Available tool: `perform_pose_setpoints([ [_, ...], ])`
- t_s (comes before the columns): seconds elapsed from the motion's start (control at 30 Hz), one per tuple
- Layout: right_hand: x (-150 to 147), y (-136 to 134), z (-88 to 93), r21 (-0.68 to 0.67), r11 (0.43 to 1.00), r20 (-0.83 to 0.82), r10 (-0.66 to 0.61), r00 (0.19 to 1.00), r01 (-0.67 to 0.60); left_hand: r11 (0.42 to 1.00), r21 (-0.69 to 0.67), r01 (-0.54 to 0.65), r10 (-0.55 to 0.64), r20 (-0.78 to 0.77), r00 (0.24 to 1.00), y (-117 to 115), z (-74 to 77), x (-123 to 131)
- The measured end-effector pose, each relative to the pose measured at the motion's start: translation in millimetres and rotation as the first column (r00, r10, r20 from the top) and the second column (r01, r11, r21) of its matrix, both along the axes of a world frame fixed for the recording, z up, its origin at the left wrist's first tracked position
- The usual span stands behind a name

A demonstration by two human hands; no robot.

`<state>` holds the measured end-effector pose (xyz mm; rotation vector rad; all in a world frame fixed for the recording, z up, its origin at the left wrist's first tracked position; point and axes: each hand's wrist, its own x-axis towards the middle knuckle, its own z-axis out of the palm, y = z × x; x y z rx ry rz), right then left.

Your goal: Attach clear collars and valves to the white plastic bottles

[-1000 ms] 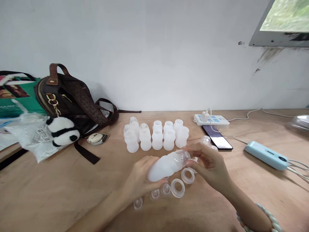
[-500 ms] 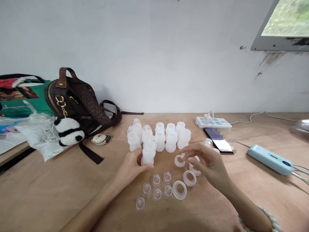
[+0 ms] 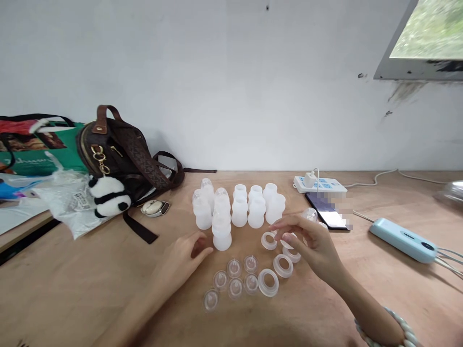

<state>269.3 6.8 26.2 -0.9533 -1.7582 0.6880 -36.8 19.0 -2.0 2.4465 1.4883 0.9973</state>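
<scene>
My left hand (image 3: 188, 251) is open and empty, its curved fingers and thumb just left of a white baby bottle (image 3: 222, 233) that stands upright on the table. Behind that bottle, several more white bottles (image 3: 256, 212) stand in a cluster; the ones on the left have clear domed tops, while those on the right have open mouths. Over the translucent collar rings (image 3: 283, 266) hovers my right hand (image 3: 313, 241), thumb and fingers apart, hiding part of some rings. Several clear bottle nipples (image 3: 235, 287) lie on the table between my hands.
A brown backpack (image 3: 119, 159) with a panda charm (image 3: 109, 196) sits at the left, near a watch (image 3: 155, 208) and a plastic bag (image 3: 68, 202). On the right lie a phone (image 3: 329, 212), a power strip (image 3: 327, 185) and a pale blue power bank (image 3: 403, 240) with cables.
My left hand has let go of the front bottle and drawn back left; that bottle now stands by itself. My right hand has hardly moved. The view has shifted slightly.
</scene>
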Motion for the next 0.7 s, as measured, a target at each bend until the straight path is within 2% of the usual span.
perform_pose_setpoints([
  [0.03,0,0,1.0,0.003,1.0,-0.003,-0.005,1.0,0.005,1.0,-0.024,0.016,-0.017,-0.03,0.999,-5,-0.6,-3],
  [0.1,0,0,2.3,0.008,1.0,-0.004,-0.015,1.0,0.016,0.988,-0.097,0.118,-0.132,-0.15,0.98,-12,-1.5,-6],
  [0.17,-1,0,2.8,0.012,1.0,-0.002,-0.025,1.0,0.025,0.964,-0.088,0.25,-0.265,-0.306,0.914,-14,-3.0,-4],
  [0.2,-1,0,2.8,0.013,0.999,-0.001,-0.029,1.0,0.029,0.954,-0.076,0.289,-0.295,-0.405,0.865,-13,-4.1,-1],
  [0.27,-1,0,2.5,0.013,0.999,-0.001,-0.036,0.999,0.036,0.952,-0.052,0.303,-0.274,-0.594,0.756,-8,-6.8,5],
  [0.33,-1,0,2.2,0.01,0.999,-0.008,-0.038,0.999,0.038,0.954,-0.028,0.297,-0.23,-0.703,0.673,0,-9.3,10],
  [0.43,1,0,2.2,0.01,0.999,-0.016,-0.04,0.999,0.04,0.957,0.001,0.289,-0.191,-0.749,0.634,13,-11.0,14],
  [0.7,2,2,3.3,0.005,0.998,-0.008,-0.065,0.998,0.065,0.973,0.017,0.228,-0.133,-0.771,0.623,33,-9.8,19],
])
